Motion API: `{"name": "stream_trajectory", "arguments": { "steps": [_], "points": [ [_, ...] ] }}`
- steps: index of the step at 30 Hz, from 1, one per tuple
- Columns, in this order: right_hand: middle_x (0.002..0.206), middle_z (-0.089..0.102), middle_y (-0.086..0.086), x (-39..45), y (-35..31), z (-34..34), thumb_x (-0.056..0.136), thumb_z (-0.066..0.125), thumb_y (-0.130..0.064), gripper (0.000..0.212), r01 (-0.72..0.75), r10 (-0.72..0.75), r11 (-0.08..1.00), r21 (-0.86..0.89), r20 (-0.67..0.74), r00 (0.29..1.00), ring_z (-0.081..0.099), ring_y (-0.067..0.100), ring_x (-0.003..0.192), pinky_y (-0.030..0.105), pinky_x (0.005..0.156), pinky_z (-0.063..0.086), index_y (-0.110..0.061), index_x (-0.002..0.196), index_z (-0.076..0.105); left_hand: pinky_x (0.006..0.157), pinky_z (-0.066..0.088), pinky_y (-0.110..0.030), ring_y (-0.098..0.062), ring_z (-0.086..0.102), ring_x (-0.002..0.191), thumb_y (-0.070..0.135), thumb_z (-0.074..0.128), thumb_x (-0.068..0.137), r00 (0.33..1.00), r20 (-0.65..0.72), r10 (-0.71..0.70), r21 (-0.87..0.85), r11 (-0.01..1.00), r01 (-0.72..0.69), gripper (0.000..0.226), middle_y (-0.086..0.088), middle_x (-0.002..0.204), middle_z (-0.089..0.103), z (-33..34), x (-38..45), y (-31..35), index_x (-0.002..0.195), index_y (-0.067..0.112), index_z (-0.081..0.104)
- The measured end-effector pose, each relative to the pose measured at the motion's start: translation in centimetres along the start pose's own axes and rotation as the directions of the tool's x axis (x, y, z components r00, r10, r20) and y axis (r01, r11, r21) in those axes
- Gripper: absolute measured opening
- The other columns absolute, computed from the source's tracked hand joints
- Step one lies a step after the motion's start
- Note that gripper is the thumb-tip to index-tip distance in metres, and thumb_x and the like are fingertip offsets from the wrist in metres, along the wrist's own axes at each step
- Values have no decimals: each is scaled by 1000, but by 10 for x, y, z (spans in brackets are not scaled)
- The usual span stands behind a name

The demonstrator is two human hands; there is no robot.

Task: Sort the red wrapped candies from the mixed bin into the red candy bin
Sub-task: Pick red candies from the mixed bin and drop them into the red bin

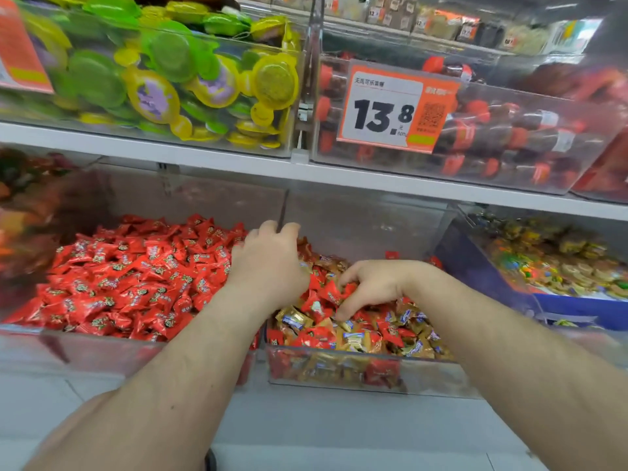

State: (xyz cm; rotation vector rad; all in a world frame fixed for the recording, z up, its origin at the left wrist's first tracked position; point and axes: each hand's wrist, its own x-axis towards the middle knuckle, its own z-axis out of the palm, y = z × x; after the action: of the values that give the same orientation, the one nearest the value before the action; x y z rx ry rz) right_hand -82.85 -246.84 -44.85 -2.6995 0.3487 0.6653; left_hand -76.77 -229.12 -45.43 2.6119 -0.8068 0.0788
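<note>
The red candy bin (102,339) at lower left is a clear bin heaped with red wrapped candies (136,277). To its right, the mixed bin (339,372) holds red and gold wrapped candies together. My left hand (268,263) hovers palm down over the wall between the two bins, its fingers curled downward. Whatever lies under its palm is hidden. My right hand (373,287) is in the mixed bin, fingers and thumb curled round a red candy (329,294).
A white shelf edge (373,181) runs just above the bins. Over it stand a bin of green and yellow jelly cups (170,79) and a bin of cola-bottle sweets with an orange price tag (384,110). A bin of mixed colourful candies (560,266) stands to the right.
</note>
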Motion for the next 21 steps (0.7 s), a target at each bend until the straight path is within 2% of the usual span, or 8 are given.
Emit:
{"name": "stream_trajectory", "arguments": {
  "steps": [2,5,9,12,15,17,19,21],
  "points": [
    [116,60,-12,-15,6,4,74,81,-45,48,-6,6,1000,-20,-12,1000,59,21,108,31,91,49,-32,116,63,114,22,-52,-30,30,137,32,60,83,996,-75,49,111,993,-40,63,-5,144,39,0,-1,5,142,27,41],
    [132,56,-16,-38,17,7,71,79,-52,57,-33,17,983,-179,-90,996,51,14,123,40,108,29,-43,123,59,119,3,-52,-30,15,144,30,57,86,978,-93,188,165,971,-172,57,0,150,35,-2,-2,15,141,32,43],
    [133,55,-17,-64,31,10,69,78,-54,64,-85,52,968,-235,-143,988,46,16,125,41,108,26,-48,128,55,112,28,-39,-21,37,132,12,55,84,905,-64,420,48,907,-418,48,8,136,53,-1,-4,25,128,32,59],
    [136,53,-19,-78,44,14,65,74,-61,68,-133,88,955,-267,-173,981,39,18,130,38,107,24,-54,129,52,100,45,-40,-16,48,125,1,51,83,900,99,423,-36,906,-422,54,9,132,56,7,-6,30,123,36,61],
    [141,49,-21,-96,54,11,71,78,-41,57,-25,41,998,53,-325,945,41,10,132,29,106,27,-50,125,59,99,46,-38,-18,46,130,-3,48,86,886,272,376,48,914,-402,60,7,141,49,15,-7,34,131,37,55],
    [124,62,-18,-105,60,10,77,78,-19,42,90,102,935,342,-505,857,55,5,116,19,93,38,-38,113,69,95,47,-37,-21,48,129,-3,46,86,878,363,311,115,920,-374,62,3,142,48,22,-6,35,135,35,52],
    [96,70,-14,-107,64,12,78,75,-14,24,81,206,908,411,-607,767,64,6,91,19,73,43,-34,91,72,91,50,-39,-26,54,121,-3,44,85,868,434,240,172,924,-342,61,-1,136,54,29,-5,34,134,32,54],
    [78,69,-12,-105,61,16,78,74,-16,15,11,236,930,367,-619,749,63,6,73,16,60,44,-31,79,71,90,53,-42,-27,58,114,-1,46,84,864,459,206,215,918,-333,53,-3,128,60,35,-2,35,127,27,59]
  ]
}}
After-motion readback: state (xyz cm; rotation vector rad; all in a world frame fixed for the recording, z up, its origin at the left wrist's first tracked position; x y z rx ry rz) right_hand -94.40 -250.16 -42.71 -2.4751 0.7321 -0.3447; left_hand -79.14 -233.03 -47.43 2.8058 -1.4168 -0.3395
